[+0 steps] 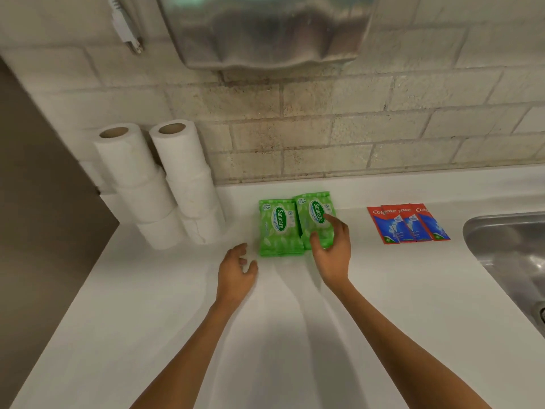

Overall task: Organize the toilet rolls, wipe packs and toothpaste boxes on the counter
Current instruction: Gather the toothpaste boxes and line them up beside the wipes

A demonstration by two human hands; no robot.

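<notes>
Two stacks of white toilet rolls (165, 187) stand at the counter's far left against the wall. Two piles of green wipe packs lie side by side in the middle: the left pile (278, 228) and the right pile (314, 216). My right hand (331, 249) grips the top pack of the right pile, thumb at its near edge and fingers over its right side. My left hand (237, 270) hovers just left of the left pile, fingers loosely curled and holding nothing. Three red and blue toothpaste boxes (408, 224) lie in a row to the right.
The white counter (265, 335) stretches toward me. A steel sink (513, 255) is sunk in at the right. A metal dispenser (265, 31) hangs on the brick wall above the wipe packs. The counter's left edge drops to a dark floor.
</notes>
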